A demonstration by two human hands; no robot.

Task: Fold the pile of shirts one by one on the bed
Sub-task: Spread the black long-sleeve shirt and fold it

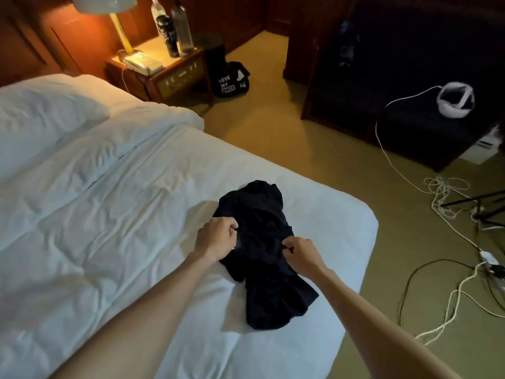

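Dark shirts (pixel 262 255) in a crumpled heap on the white bed (pixel 109 214), near the bed's corner at 3 o'clock of the mattress, lower centre of view. Can't tell how many garments are in the heap; fabric is black and folds blur together.

Left hand (pixel 217 237) sits on the heap's 9 o'clock edge, fingers curled in tight, pinching black cloth. Right hand (pixel 302 253) is on the heap's 3 o'clock side, fingers also closed down, thumb and forefinger nipping a fold. Both forearms bare, coming in from 6 o'clock.

Outward: sheet wrinkled all over, pillow (pixel 41 116) at 10 o'clock. Nightstand (pixel 161 75) at 12 o'clock past the bed, carrying a lit lamp (pixel 114 23), a white phone (pixel 142 62) and several bottles (pixel 172 26). Black bag (pixel 231 80) on the carpet just right of the nightstand. Dark cabinet (pixel 396 77) at 1–2 o'clock with a white headset (pixel 455 102) on it, white cable (pixel 396 165) trailing down to a tangle of cords (pixel 464 242) on the floor at 3 o'clock.
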